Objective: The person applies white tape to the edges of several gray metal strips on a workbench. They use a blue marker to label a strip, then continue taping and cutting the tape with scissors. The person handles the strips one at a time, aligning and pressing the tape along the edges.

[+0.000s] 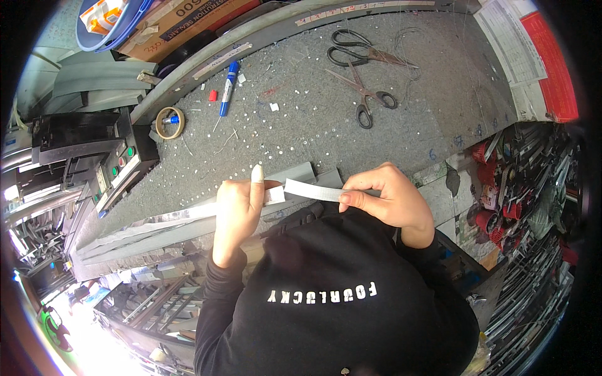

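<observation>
In front of my body, at the near edge of the grey workbench (288, 138), my left hand (240, 203) is closed round a long, flat white strip (274, 195). Its short end sticks out to the right, and its long part seems to run off to the left along the bench edge. The left thumb points up and has a pale covering on its tip. My right hand (390, 199) pinches a short, ribbed white band (313, 191) between thumb and fingers. The band's free end points left, close to the end of the strip; whether they touch I cannot tell.
Scissors with black handles (360, 50) and a second pair (365, 100) lie farther back. Left of them are a blue marker (229, 88), a red cap (213, 95) and a tape roll (170, 123). A machine with buttons (119, 166) stands left; metal profiles (533, 301) fill the right.
</observation>
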A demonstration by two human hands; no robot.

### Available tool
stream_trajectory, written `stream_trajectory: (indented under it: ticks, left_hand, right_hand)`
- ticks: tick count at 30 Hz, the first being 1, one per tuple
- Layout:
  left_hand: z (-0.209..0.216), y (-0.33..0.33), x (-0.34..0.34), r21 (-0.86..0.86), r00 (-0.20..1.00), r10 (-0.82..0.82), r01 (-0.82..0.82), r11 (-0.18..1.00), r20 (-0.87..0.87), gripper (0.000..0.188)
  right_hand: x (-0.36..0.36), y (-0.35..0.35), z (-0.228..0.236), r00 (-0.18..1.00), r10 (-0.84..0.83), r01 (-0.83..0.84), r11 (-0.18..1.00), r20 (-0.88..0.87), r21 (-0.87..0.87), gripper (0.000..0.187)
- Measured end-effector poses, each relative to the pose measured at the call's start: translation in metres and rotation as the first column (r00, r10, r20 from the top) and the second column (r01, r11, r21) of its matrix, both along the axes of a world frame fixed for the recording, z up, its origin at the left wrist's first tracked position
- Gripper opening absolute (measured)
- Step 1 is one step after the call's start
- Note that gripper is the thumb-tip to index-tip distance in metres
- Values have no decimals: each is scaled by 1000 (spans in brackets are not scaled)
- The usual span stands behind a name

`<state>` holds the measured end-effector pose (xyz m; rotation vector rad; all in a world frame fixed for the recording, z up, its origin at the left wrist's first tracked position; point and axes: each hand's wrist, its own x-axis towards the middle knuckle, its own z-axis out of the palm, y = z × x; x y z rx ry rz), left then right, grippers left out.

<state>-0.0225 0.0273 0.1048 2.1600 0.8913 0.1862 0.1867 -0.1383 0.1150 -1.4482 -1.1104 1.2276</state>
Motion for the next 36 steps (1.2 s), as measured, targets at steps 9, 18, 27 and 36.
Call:
stream_trajectory:
  ticks: [9,18,27,36]
  left_hand:
    - [-1,1,-1,-14,1000,-19,20,1000,6,51]
    - [-1,1,0,-16,999,-15,16,1000,35,50]
    - [-5,1,-1,-8,1000,-17,17,1000,6,52]
    - [-4,1,-2,-7,999,-25,24,1000,-24,51]
  right_hand:
    - [0,0,1,1000,6,-6,1000,18,7,22]
    - [-1,0,2,1000,5,-5,1000,25,1,22]
    - [0,-1,1,999,-3,3,1000,47,13,21]
    - [2,-4,-3,997,43,-42,999,62,-13,22]
